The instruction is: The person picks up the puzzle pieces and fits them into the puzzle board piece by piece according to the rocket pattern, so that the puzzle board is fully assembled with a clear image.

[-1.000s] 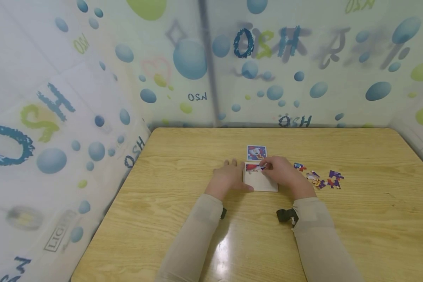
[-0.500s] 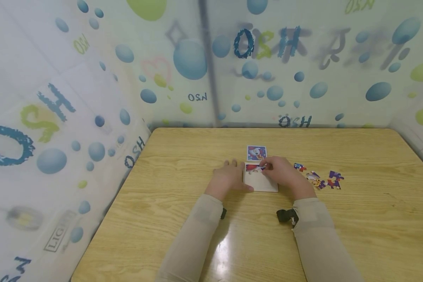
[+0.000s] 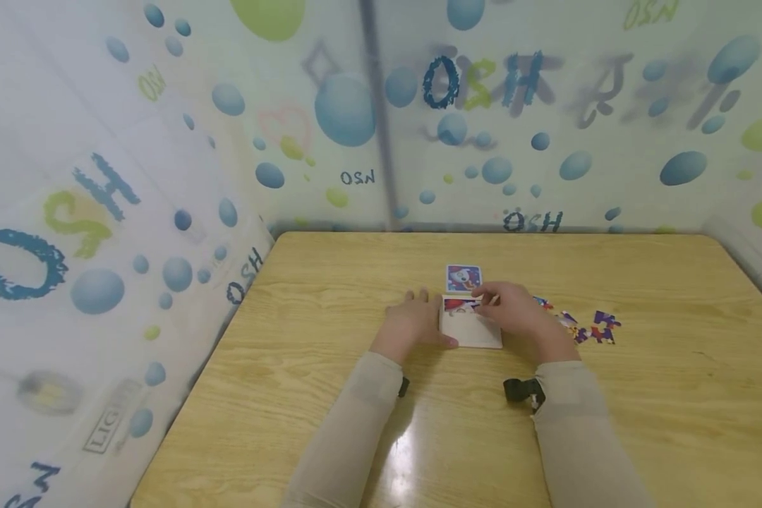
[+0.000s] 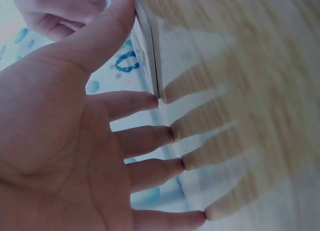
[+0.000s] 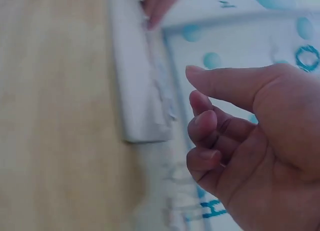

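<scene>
A square white puzzle tray (image 3: 470,333) lies on the table, with joined red and purple jigsaw pieces (image 3: 454,305) along its far side. My left hand (image 3: 414,323) rests at the tray's left side, fingers spread and fairly straight. Its thumb lies at the near edge. In the left wrist view, the index fingertip meets the corner of the tray (image 4: 150,51) and the other fingertips touch the tabletop. Over the tray's right part hovers my right hand (image 3: 511,310). The right wrist view shows its fingers loosely curled, nothing between them and the thumb, apart from the tray (image 5: 132,86).
Just beyond the tray lies a square picture card (image 3: 463,278) with a cartoon figure. Several loose jigsaw pieces (image 3: 603,327) are scattered to the right, partly hidden by the right forearm. A printed wall (image 3: 419,162) stands behind the wooden table (image 3: 292,339).
My right hand has let go of the jigsaw piece at the tray's far right and drawn slightly back to the right. The left hand stays in place. The head view has tilted slightly.
</scene>
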A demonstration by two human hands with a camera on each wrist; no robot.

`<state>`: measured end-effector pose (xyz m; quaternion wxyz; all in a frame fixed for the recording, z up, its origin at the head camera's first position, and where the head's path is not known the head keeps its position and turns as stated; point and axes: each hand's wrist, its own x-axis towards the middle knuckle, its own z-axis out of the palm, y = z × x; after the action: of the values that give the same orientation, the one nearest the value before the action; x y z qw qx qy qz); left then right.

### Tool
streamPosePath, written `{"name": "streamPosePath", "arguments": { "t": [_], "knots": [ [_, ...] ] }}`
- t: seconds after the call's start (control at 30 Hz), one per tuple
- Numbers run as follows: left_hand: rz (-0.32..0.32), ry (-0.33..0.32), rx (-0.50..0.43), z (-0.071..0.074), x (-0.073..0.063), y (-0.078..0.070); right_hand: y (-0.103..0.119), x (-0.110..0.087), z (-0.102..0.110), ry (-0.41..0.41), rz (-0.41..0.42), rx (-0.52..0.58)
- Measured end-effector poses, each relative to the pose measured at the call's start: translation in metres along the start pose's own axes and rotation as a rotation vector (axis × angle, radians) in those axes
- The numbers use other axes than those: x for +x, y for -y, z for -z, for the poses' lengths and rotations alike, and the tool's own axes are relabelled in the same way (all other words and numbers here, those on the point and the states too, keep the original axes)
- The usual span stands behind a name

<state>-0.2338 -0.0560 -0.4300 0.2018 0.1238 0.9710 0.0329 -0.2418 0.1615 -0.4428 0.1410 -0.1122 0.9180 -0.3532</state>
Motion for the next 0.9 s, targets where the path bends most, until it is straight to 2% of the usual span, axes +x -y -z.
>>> {"name": "streamPosePath", "arguments": {
  "t": [0.1, 0.27, 0.53, 0.67, 0.9],
  "knots": [
    [0.010, -0.001, -0.005, -0.001, 0.000, 0.000, 0.000, -0.008, 0.012, -0.035, -0.010, 0.025],
    [0.006, 0.000, -0.007, -0.001, 0.000, 0.001, -0.006, -0.021, 0.030, -0.115, -0.012, 0.005],
    [-0.004, 0.001, -0.014, -0.001, 0.000, 0.002, -0.022, -0.038, 0.050, -0.151, -0.035, -0.015],
    [-0.001, 0.004, -0.004, -0.001, 0.001, 0.002, -0.030, -0.043, 0.056, -0.158, -0.060, -0.004],
    [-0.007, 0.009, -0.006, -0.001, 0.000, 0.002, -0.039, -0.047, 0.053, -0.158, -0.086, -0.013]
  ]
}}
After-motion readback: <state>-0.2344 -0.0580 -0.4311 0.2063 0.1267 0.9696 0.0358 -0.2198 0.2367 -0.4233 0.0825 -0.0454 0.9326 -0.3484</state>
